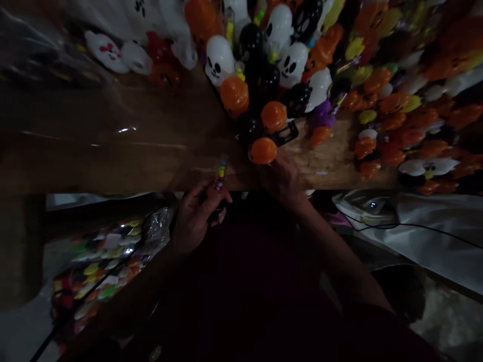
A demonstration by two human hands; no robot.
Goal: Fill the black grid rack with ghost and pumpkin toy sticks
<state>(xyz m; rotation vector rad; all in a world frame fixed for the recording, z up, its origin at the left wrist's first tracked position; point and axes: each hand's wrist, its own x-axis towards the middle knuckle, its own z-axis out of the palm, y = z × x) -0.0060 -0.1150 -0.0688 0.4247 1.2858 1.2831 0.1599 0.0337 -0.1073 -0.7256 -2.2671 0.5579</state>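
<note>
- Nearest, a left hand [194,216] pinches the lower end of a clear tube [222,172] at the bench's front edge, thumb and fingers clamped on it.
- The tube, yellow inside, stands out past the fingertips, its long axis pointing away from the person, leaning slightly right.
- Across a gap to the right, a right hand [286,176] reaches over the bench [151,168]; its fingers are in shadow, and whether they grip cannot be told.
- Just beyond those fingers sits an orange pumpkin [263,151], ahead and right of the tube, nearer the right hand.
- Farther off, ghosts [220,60] crowd behind.
</note>
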